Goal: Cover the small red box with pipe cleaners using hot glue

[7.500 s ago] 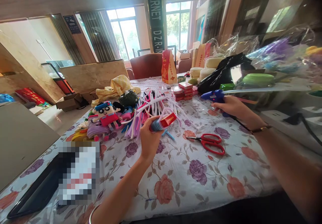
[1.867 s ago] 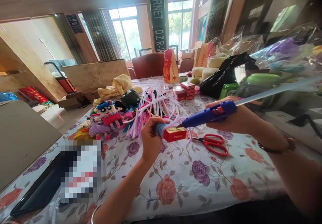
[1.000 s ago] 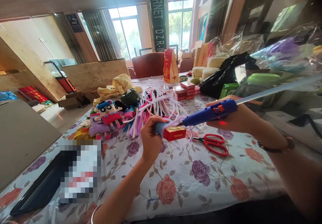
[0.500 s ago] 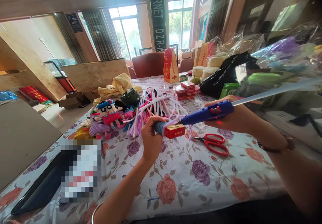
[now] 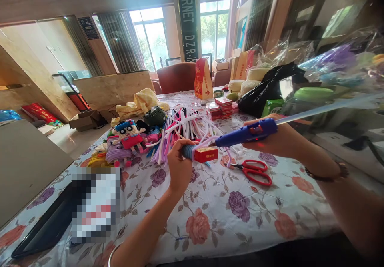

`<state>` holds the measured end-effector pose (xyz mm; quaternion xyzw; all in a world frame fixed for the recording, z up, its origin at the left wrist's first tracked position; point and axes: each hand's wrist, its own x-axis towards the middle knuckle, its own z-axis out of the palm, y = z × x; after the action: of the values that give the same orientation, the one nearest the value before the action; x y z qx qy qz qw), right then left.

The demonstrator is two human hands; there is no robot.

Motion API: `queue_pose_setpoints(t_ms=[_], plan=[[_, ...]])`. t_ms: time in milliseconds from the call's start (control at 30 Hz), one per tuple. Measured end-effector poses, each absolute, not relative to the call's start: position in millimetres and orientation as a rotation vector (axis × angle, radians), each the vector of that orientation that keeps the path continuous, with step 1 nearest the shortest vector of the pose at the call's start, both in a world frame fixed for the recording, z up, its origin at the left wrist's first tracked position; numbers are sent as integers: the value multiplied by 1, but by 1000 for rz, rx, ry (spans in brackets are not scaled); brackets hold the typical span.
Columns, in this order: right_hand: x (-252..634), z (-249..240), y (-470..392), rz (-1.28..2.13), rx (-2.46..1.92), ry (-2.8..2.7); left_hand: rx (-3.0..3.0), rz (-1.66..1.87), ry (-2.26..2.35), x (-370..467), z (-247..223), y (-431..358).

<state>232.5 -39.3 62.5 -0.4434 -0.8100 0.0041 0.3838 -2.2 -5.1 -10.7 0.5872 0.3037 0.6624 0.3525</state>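
My left hand [image 5: 179,165] is closed on a small red box [image 5: 207,154], partly wrapped in blue-grey pipe cleaner [image 5: 188,152]. A lilac pipe cleaner [image 5: 229,157] runs along the box and hangs off its right side. My right hand [image 5: 267,141] grips a blue hot glue gun [image 5: 247,133], with a long clear glue stick [image 5: 312,112] out of its back end. The gun's nozzle points left at the lilac strand by the box's upper edge; whether it touches I cannot tell. Red-handled scissors [image 5: 256,172] lie on the table below my right hand.
Behind my hands is a heap of pipe cleaners [image 5: 192,125], with stacked red boxes [image 5: 223,106] beyond. Finished dolls [image 5: 129,135] sit to the left, near a dark tray [image 5: 45,223]. A black bag [image 5: 270,89] and clear plastic bags stand right, on a flowered tablecloth [image 5: 219,195].
The red box and my left hand have shifted slightly left, and the box's tilt has changed a little. The glue gun stays close to it. A light blue tip now shows below the box.
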Motion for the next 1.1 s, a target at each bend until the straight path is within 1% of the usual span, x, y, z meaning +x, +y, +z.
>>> queue_pose_setpoints(t_ms=[267, 467, 800, 1100], plan=[[231, 61, -39, 23, -1187, -2029, 1529, 1680, 804, -2, -10, -5], [233, 59, -37, 30, -1188, -2025, 1509, 1670, 729, -2, -11, -6], [245, 49, -31, 310, -1271, -1924, 1348, 1623, 613, -1, -11, -1], [247, 46, -31, 351, -1252, -1885, 1114, 1508, 591, 0, -6, -2]])
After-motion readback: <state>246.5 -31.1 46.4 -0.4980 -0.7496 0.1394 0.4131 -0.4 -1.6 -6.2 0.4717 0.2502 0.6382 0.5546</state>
